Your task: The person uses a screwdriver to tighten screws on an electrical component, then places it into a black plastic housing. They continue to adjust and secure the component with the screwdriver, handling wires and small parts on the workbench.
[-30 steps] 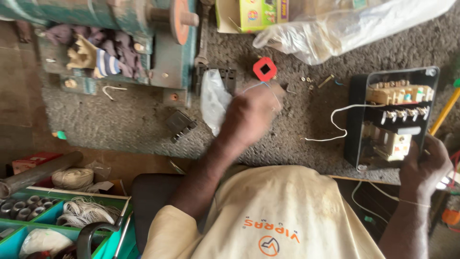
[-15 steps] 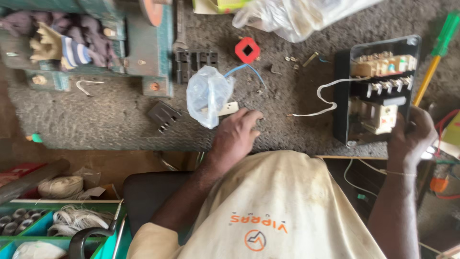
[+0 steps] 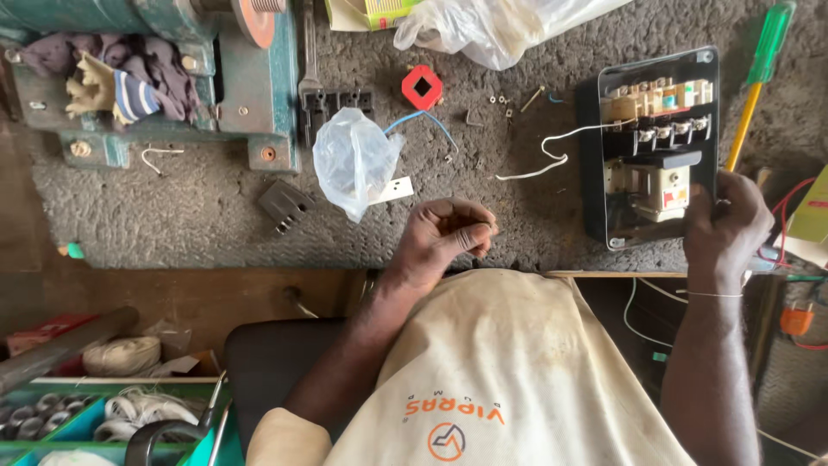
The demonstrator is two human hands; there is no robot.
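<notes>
- Black electrical box, open front, beige parts and white wire inside; sits right on rough grey bench mat.
- My right hand clasps its lower right edge.
- My left hand curled, fingertips pinched; contents too small to tell.
- Crinkled clear plastic bag, red square piece, green-yellow screwdriver nearby.
</notes>
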